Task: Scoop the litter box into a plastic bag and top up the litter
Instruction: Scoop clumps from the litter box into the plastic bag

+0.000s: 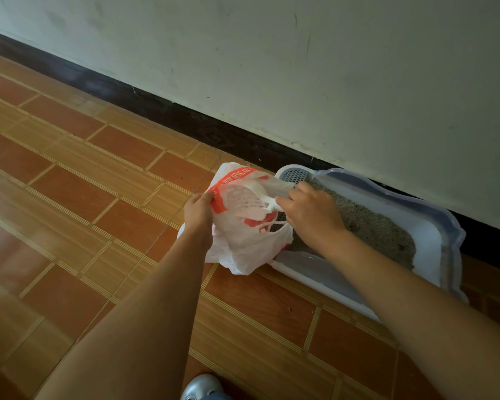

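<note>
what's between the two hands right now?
Head view: the plastic bag, gripped by the left hand at its edge, spans the gap; the white scoop sits inside it, handle toward the right hand.

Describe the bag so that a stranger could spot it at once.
Against the dark skirting lies a pale litter box of grey litter. At its left end, above the tiled floor, the left hand grips the bag, a scoop inside. It is thin white plastic with orange print, crumpled and soft beside the rigid box.
</note>
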Tool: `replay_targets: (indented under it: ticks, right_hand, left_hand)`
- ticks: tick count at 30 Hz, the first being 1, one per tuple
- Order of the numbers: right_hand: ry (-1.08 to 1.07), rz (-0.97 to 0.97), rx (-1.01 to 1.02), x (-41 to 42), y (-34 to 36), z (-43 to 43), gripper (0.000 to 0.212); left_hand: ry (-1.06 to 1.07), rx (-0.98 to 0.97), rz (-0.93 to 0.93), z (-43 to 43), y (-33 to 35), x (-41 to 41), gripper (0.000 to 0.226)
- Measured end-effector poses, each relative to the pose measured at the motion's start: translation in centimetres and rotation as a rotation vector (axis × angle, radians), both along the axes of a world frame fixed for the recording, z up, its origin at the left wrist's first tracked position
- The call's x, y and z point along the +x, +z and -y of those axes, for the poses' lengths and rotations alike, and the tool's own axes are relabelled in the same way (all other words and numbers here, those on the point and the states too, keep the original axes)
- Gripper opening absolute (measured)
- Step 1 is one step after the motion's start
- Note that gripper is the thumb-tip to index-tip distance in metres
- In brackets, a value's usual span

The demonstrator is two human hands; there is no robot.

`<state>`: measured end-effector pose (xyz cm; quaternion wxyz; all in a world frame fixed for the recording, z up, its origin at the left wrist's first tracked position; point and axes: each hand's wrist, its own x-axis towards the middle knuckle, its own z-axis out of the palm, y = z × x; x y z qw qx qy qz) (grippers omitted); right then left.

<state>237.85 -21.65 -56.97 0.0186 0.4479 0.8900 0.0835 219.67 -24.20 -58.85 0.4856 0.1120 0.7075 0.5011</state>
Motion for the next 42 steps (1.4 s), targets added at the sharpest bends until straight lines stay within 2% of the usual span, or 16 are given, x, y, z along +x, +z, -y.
replay_targets:
  ticks: [8, 12, 15, 20, 24, 28, 31, 36, 42]
  right_hand:
    - [0.043, -0.285, -0.006, 5.1, -1.3, 0.3, 0.034]
    - [-0.009, -0.386, 0.02, 7.7, -1.9, 0.9, 0.034]
    - [-0.124, -0.455, 0.058, 9.7, -2.1, 1.3, 0.036]
    - [-0.459, -0.509, 0.044, 13.6, -2.8, 1.5, 0.033]
    - [-0.61, -0.457, -0.034, 16.3, -3.0, 2.3, 0.028]
    - [-0.673, -0.234, -0.102, 18.3, -3.6, 3.6, 0.029]
    - [-0.712, -0.139, -0.14, 19.3, -4.0, 4.3, 0.027]
    - [-0.839, -0.069, -0.164, 20.4, -4.3, 4.7, 0.02]
    - [-0.974, -0.02, -0.294, 20.8, -5.0, 4.6, 0.018]
  left_hand:
    - [-0.046, 0.007, -0.047, -0.6, 0.1, 1.3, 0.024]
    - [-0.092, 0.012, -0.078, -0.9, -0.2, 2.4, 0.027]
    - [-0.105, -0.003, -0.074, -1.4, -0.3, 3.3, 0.031]
    - [-0.127, -0.015, -0.115, -1.9, -0.8, 4.7, 0.032]
    - [-0.131, -0.048, -0.124, -2.2, -1.5, 5.7, 0.038]
    - [-0.125, -0.064, -0.133, -2.6, -1.7, 6.4, 0.039]
    - [-0.116, -0.088, -0.146, -2.8, -2.0, 6.7, 0.04]
    - [-0.14, -0.068, -0.164, -3.0, -2.3, 7.6, 0.04]
    - [-0.139, -0.079, -0.158, -3.2, -2.6, 7.9, 0.04]
